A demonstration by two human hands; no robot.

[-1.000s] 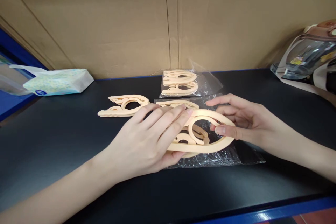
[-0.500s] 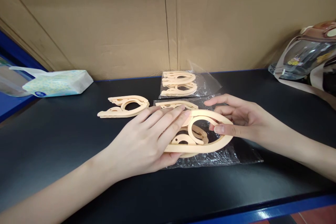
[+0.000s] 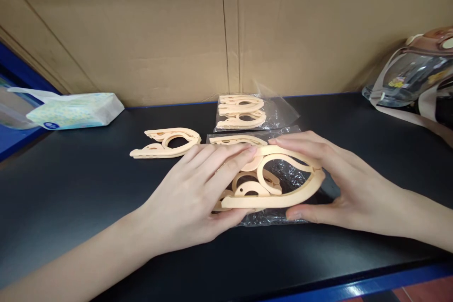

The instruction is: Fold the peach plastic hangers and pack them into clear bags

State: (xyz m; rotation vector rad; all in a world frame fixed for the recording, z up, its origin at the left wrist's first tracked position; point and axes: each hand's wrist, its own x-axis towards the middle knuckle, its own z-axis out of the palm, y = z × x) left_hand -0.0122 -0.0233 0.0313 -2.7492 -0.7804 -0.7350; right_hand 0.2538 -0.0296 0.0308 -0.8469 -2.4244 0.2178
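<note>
A cream folding hanger (image 3: 283, 200), folded up, is held between both hands above the table. My left hand (image 3: 198, 193) grips its left end, fingers over the top and thumb beneath. Around the hinged right end curves my right hand (image 3: 339, 174), its fingers along the upper arm and its thumb by the lower one. Under the held hanger, a clear plastic bag (image 3: 262, 218) lies flat with more cream hangers (image 3: 240, 140), partly hidden by my hands. Left of it, another folded hanger (image 3: 159, 152) rests on the table.
Behind, a second clear bag (image 3: 279, 111) contains several folded hangers (image 3: 242, 112). A tissue pack (image 3: 76, 112) lies at the left and a strapped clear bottle (image 3: 406, 78) at the right. Cardboard (image 3: 141, 33) walls off the back of the black table (image 3: 63, 188).
My right hand has shifted from pinching the hanger's right end, thumb on its face, to spanning that end from above and below. The hanger has tilted slightly. My left hand has barely moved.
</note>
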